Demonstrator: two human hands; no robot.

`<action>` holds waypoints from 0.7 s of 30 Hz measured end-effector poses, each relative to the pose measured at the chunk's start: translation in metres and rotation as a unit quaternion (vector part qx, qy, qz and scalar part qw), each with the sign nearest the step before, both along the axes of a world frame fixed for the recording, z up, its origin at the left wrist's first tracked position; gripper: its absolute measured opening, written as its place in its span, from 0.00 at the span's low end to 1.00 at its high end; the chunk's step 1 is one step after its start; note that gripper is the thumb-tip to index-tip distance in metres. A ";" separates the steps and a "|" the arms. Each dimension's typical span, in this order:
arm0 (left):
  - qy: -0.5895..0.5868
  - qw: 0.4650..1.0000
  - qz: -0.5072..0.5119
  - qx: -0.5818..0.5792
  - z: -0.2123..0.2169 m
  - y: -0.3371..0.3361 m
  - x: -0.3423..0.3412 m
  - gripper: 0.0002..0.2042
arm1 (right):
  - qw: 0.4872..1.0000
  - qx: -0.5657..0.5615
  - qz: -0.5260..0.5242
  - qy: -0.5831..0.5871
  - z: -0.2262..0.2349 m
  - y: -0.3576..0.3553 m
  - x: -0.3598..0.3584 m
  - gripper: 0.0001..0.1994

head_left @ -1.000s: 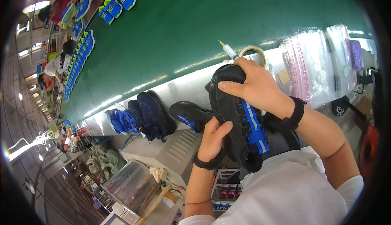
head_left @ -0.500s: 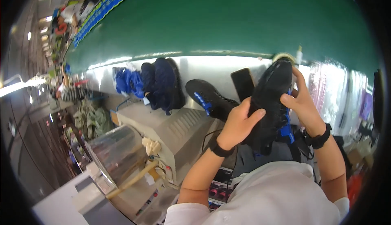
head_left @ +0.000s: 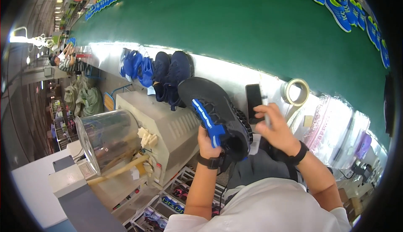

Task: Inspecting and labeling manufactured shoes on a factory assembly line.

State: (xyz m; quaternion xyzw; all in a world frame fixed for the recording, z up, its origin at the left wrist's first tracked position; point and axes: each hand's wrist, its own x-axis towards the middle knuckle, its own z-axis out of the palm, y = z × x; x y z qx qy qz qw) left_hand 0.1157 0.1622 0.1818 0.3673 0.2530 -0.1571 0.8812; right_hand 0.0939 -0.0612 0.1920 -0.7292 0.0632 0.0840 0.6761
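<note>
My left hand (head_left: 208, 143) grips a black shoe (head_left: 218, 94) by its heel end. Blue straps run along the shoe's side, and its toe points away to the left. Between the thumb and fingers of my right hand (head_left: 276, 130) is a slim white pen-like stick (head_left: 263, 92), upright and blurred, so its exact kind is unclear. Just behind that hand lies a black phone (head_left: 253, 95) on the pale ledge. A roll of tape (head_left: 295, 92) rests farther right.
Dark blue shoes (head_left: 178, 70) and blue shoes (head_left: 137, 65) stand left on the ledge. Blue-and-green shoes (head_left: 338, 11) line the green table (head_left: 218, 26). Plastic-wrapped bundles (head_left: 331, 127) lie right. A beige machine (head_left: 161, 131) with a clear cylinder (head_left: 110, 137) stands left; a person (head_left: 67, 62) is far off.
My right hand has left the shoe and now has the white pen-like stick. A black shoe is held farther left in my left hand alone. The view has shifted, showing more of the table.
</note>
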 end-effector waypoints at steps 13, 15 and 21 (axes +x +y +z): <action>-0.115 0.809 -0.108 0.567 -0.037 0.003 -0.016 0.26 | 0.986 -0.127 -0.043 0.098 -0.026 0.007 -0.001 0.26; -0.060 0.817 -0.099 0.566 -0.093 0.011 -0.028 0.25 | 0.973 -0.208 -0.075 0.072 -0.034 0.015 -0.005 0.25; 0.062 0.844 -0.207 0.490 -0.149 0.038 -0.027 0.19 | 0.927 -0.359 -0.095 0.046 -0.053 0.023 -0.007 0.21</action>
